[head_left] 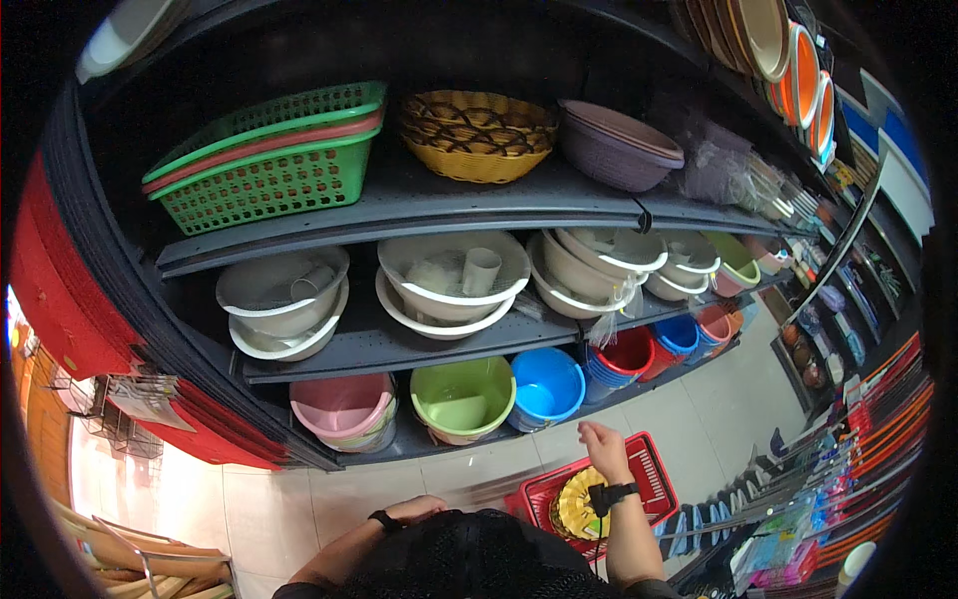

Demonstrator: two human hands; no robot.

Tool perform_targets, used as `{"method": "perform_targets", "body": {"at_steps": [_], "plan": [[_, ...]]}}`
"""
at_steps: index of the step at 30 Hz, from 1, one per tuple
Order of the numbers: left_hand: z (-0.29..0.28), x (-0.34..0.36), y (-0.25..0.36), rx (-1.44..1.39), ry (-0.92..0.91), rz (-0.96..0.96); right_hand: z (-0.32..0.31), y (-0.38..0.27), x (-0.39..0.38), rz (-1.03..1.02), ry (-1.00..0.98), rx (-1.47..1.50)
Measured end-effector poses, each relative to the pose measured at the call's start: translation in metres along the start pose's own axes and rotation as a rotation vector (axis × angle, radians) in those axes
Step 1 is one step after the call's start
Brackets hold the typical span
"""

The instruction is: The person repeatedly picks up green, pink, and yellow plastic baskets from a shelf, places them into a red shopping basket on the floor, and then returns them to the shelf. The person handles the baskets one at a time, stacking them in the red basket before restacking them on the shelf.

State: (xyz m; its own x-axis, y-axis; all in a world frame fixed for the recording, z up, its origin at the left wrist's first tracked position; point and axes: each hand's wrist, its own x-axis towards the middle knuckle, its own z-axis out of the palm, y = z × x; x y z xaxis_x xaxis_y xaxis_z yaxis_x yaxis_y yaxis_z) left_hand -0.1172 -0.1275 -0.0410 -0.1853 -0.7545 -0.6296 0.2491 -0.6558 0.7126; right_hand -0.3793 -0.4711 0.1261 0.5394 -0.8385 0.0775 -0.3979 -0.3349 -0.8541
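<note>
My right hand [604, 451] is raised over a red plastic shopping basket [654, 474], with its fingers loosely bent and apart and nothing visible in it. Inside that basket lies a yellow woven basket [575, 507], partly covered by my right forearm with its dark wrist strap. At my waist, my left hand [417, 509] shows only partly; its fingers run behind my dark clothing, so its grip is hidden. Ahead on the bottom level stand a green bucket [462, 399], a blue bucket [547, 389] and a pink bucket [342, 409].
A grey shelf [439, 212] carries green perforated baskets [264, 165], yellow-brown woven baskets [479, 135] and purple baskets [621, 145]. White basins [454, 280] stand one level below. Long-handled tools [848, 499] crowd the right side. Wooden-coloured items [140, 559] stand at lower left.
</note>
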Motion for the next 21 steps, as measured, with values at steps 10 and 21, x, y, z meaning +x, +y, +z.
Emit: {"method": "perform_targets", "body": {"at_steps": [10,21], "plan": [[0.011,-0.022,0.007,0.007,-0.086,0.327,-0.022,-0.255,0.101,-0.606,0.061,-0.078],[0.006,-0.063,0.027,0.007,0.222,0.189,-0.037,-0.426,0.232,-1.171,0.404,-0.44]]}}
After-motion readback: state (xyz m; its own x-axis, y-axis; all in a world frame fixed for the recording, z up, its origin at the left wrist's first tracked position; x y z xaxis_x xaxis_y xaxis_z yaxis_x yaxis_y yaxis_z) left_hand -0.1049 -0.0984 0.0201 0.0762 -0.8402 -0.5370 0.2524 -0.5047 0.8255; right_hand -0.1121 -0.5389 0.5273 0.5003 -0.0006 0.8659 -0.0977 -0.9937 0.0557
